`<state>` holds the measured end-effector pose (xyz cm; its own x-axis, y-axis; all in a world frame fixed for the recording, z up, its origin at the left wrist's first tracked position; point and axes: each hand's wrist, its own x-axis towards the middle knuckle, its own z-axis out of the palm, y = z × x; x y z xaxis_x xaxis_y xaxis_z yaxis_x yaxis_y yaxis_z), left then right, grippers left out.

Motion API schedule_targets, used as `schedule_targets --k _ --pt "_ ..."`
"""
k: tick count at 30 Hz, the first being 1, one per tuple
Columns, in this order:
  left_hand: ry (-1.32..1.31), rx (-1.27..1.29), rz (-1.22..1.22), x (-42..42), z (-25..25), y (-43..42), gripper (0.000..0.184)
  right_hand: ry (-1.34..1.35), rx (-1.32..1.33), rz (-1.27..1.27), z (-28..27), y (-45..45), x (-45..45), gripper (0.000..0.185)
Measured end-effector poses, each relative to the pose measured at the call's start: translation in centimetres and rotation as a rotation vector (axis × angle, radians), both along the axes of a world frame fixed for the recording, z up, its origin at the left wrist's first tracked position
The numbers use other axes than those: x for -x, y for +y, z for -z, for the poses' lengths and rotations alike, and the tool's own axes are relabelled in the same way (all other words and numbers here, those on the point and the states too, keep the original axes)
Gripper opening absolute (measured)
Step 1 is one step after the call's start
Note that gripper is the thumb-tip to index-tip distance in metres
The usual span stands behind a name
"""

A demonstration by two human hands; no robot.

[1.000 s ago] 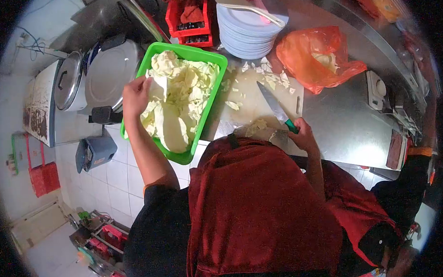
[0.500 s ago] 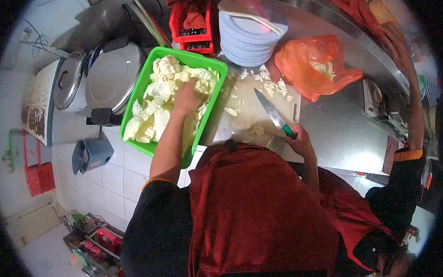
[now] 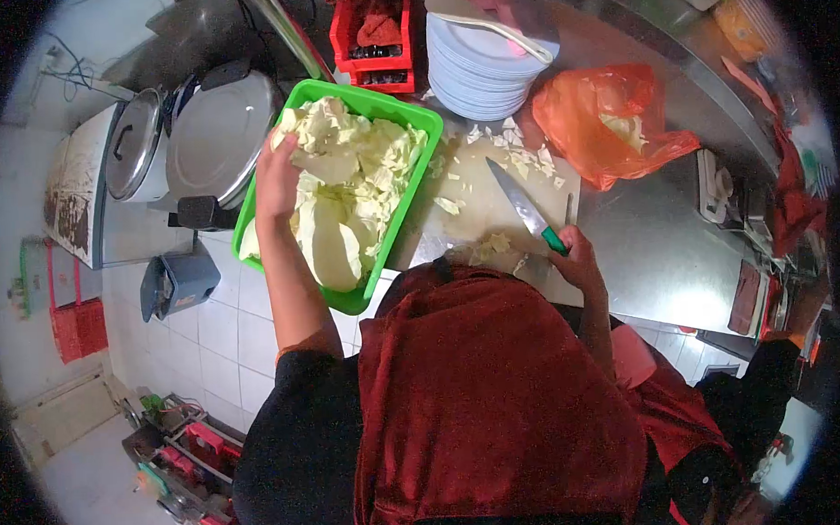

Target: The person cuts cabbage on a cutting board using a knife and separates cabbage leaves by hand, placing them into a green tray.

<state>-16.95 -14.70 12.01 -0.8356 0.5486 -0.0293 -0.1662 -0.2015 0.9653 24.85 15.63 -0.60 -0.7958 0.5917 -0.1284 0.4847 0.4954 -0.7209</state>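
From where I stand, counting twelve o'clock as straight ahead of the person, a lidded pot [image 3: 137,147] is off at ten o'clock, with a blue-grey bin [image 3: 191,284] nearer the person on the floor. A broad round lid [image 3: 226,140] comes next, between ten and eleven. The left hand [image 3: 280,179] reaches to eleven o'clock, over the left side of a green tray [image 3: 412,191] heaped with cabbage leaves [image 3: 393,162]; its fingers bend beside a broad pale leaf [image 3: 329,164], though I can't tell whether they pinch it. Just past the tray's far end is a red container [image 3: 370,33] with a cloth in it. At twelve a cutting board [image 3: 477,173], strewn with small cabbage scraps [image 3: 527,161], lies on the steel worktop [image 3: 642,255], and a stack of white plates [image 3: 478,80] stands beyond it. A knife [image 3: 521,202] slants over the board, its tip towards eleven. At one o'clock the right hand [image 3: 577,257] has its fingers wrapped round the green handle. Farther out at one sits an orange plastic bag [image 3: 563,119], and at three shows another person's black sleeve [image 3: 753,380].
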Motion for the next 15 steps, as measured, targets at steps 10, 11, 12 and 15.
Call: schedule_targets --k 10,11,12,15 --pt "0.891 0.618 0.166 -2.6 8.1 6.7 0.062 0.118 -0.047 -0.245 -13.3 -0.4 7.0 0.03" --pt "0.885 0.627 0.162 -2.7 8.4 8.0 0.062 0.091 -0.07 -0.262 -19.4 -1.8 7.8 0.033" --pt "0.829 0.962 0.198 -2.7 8.5 9.5 0.06 0.283 -0.144 -0.319 -24.6 -2.5 7.4 0.031" --pt "0.767 1.335 0.239 -1.5 9.6 11.5 0.057 0.596 -0.418 -0.501 -31.0 -4.4 4.2 0.032"
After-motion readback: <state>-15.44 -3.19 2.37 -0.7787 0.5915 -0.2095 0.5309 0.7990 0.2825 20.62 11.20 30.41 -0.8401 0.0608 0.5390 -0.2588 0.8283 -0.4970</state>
